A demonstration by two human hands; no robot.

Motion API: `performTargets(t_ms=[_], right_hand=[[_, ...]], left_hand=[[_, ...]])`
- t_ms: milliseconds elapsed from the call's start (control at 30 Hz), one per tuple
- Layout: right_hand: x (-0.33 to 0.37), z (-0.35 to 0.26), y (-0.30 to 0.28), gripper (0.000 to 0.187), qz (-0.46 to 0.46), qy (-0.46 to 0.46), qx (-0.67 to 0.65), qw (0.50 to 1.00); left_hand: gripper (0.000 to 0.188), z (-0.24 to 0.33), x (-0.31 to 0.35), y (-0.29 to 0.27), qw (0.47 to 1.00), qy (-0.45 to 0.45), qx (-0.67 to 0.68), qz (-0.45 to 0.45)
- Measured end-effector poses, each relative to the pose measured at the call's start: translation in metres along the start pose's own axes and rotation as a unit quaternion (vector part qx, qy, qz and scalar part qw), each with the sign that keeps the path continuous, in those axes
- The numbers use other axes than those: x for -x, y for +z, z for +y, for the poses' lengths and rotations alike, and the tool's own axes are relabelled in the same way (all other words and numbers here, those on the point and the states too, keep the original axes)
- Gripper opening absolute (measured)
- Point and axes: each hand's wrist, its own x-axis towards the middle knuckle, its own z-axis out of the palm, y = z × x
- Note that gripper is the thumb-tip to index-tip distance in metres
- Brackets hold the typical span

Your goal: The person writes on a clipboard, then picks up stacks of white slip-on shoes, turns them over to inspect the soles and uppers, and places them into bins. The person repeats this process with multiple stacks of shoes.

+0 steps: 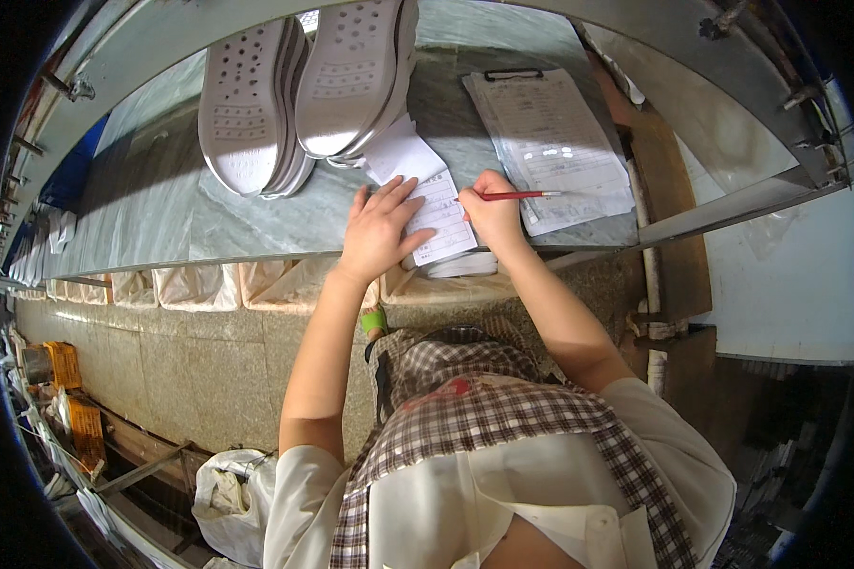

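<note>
At one o'clock, the right hand (492, 211) has its grip closed around a red pen (517, 195); at eleven, the left hand (378, 230) spreads flat on a paper slip (441, 230) at twelve. Lifting it could let the slip skew off the surface's (161, 218) near edge, spoiling any writing.

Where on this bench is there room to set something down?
The widest bare patch of the grey bench lies left of the white soles. A narrower one runs between the soles and the clipboard, beyond the paper slip. It's crowded around the slip, with the left hand on it and the right hand holding a red pen.
</note>
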Motion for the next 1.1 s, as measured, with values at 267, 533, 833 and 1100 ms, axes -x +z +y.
performTargets(t_ms=[267, 533, 833, 1100], right_hand=[[-0.001, 0.000, -0.001, 0.020, -0.002, 0.003, -0.016, 1.000], [0.002, -0.006, -0.002, 0.018, 0.037, 0.013, -0.033, 0.999], [0.004, -0.029, -0.014, 0.025, 0.085, 0.038, -0.269, 0.959], [0.000, -0.028, -0.005, 0.023, -0.081, 0.053, -0.071, 0.993]], left_hand=[[0.045, 0.000, -0.001, 0.000, 1.000, 0.002, -0.004, -0.003], [0.042, -0.001, -0.001, 0.000, 1.000, 0.004, -0.004, 0.002], [0.020, -0.009, -0.029, 0.002, 0.981, -0.088, 0.108, 0.134], [0.021, 0.000, -0.040, -0.005, 0.717, -0.386, 0.572, 0.101]])
